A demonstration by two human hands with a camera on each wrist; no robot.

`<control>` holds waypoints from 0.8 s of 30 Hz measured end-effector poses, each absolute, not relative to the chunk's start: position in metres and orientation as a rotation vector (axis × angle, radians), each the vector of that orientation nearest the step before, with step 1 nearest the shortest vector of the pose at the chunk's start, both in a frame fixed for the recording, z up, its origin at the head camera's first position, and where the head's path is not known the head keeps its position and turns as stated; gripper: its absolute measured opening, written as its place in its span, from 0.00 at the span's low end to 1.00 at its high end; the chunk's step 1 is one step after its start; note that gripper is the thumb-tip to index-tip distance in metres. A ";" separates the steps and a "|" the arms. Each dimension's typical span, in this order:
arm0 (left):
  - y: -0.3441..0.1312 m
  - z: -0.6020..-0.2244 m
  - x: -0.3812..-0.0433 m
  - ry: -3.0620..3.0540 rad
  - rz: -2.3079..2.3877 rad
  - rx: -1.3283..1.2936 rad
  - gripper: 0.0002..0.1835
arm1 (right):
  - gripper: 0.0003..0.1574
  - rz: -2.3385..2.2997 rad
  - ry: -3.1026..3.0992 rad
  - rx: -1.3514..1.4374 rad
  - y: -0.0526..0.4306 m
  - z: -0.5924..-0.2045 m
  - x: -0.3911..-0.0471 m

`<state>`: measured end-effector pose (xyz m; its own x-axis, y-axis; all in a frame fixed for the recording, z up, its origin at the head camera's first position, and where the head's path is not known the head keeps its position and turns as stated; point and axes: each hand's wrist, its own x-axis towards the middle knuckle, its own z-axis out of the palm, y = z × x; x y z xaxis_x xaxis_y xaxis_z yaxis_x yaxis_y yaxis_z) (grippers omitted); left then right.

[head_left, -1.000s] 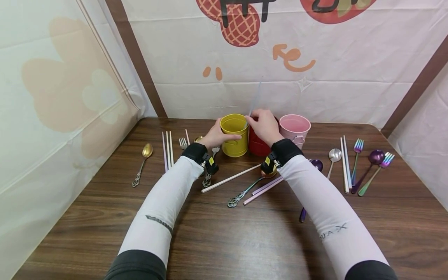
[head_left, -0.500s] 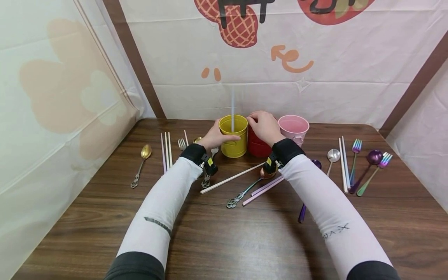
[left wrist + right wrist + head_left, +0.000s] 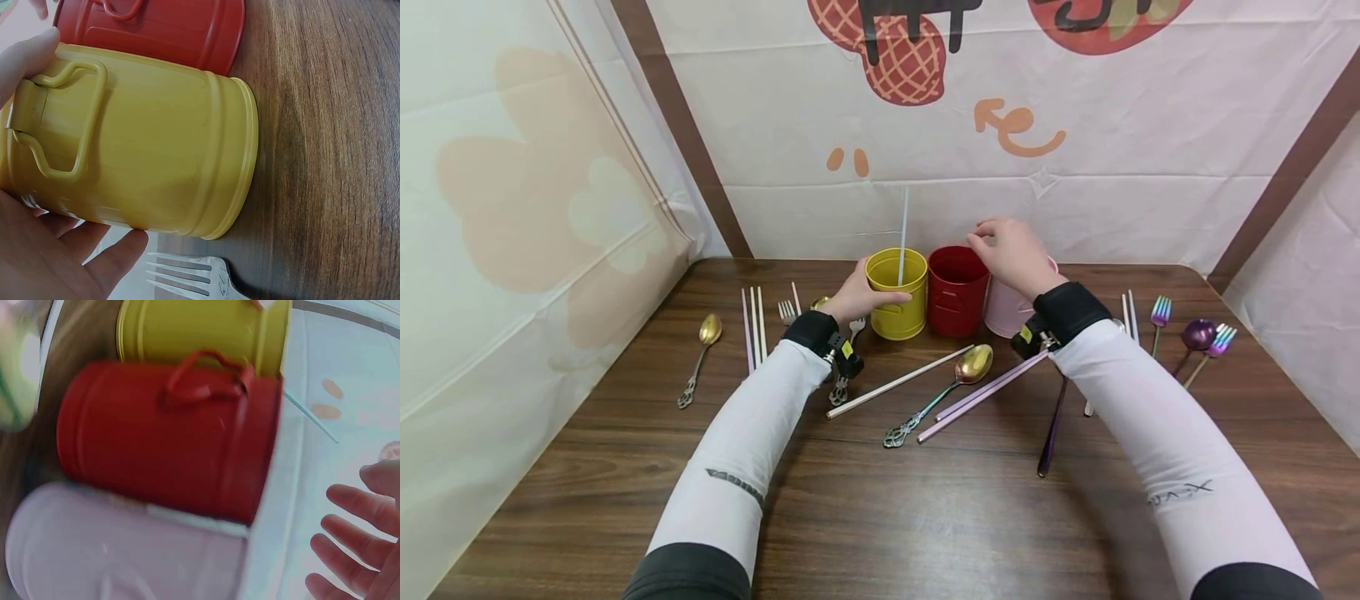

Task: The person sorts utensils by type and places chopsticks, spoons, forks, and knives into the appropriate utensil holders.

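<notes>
The yellow tin cup (image 3: 897, 293) stands on the worktop (image 3: 880, 500) with one white chopstick (image 3: 902, 236) inside (standing up). The left hand (image 3: 859, 296) wraps around it. The right hand (image 3: 1011, 252) hovers loose and holds nothing. Next, I think, comes grabbing another chopstick (image 3: 898, 382).

yellow metal bucket (image 3: 896, 293) | red metal bucket (image 3: 957, 291) | pale pink bucket (image 3: 1009, 308) | white chopstick (image 3: 903, 236) | gold spoon (image 3: 702, 357) | purple spoon (image 3: 1193, 337) | rainbow forks (image 3: 1160, 312) | dark brown wood-grain table (image 3: 925, 517) | white sleeves (image 3: 752, 442), black cuffs
</notes>
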<state>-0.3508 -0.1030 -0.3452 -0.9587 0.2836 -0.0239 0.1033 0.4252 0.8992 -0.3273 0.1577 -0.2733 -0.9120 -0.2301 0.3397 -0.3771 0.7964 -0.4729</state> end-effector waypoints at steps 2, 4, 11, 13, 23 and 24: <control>-0.103 -0.346 -0.351 2.504 1.559 0.348 0.50 | 0.21 0.778 -2.717 0.478 0.166 -0.268 -0.323; -0.104 -0.346 -0.351 2.509 1.552 0.354 0.49 | 0.22 0.757 -2.705 0.486 0.175 -0.262 -0.320; -0.102 -0.345 -0.350 2.478 1.614 0.348 0.48 | 0.23 0.727 -2.672 0.462 0.212 -0.248 -0.305; -0.100 -0.344 -0.349 2.466 1.630 0.343 0.47 | 0.23 0.740 -2.657 0.446 0.225 -0.248 -0.301; -0.101 -0.346 -0.352 2.507 1.585 0.347 0.49 | 0.26 0.376 -2.814 0.355 0.282 -0.260 -0.285; -0.101 -0.346 -0.352 2.510 1.581 0.344 0.49 | 0.26 0.335 -2.825 0.350 0.288 -0.262 -0.284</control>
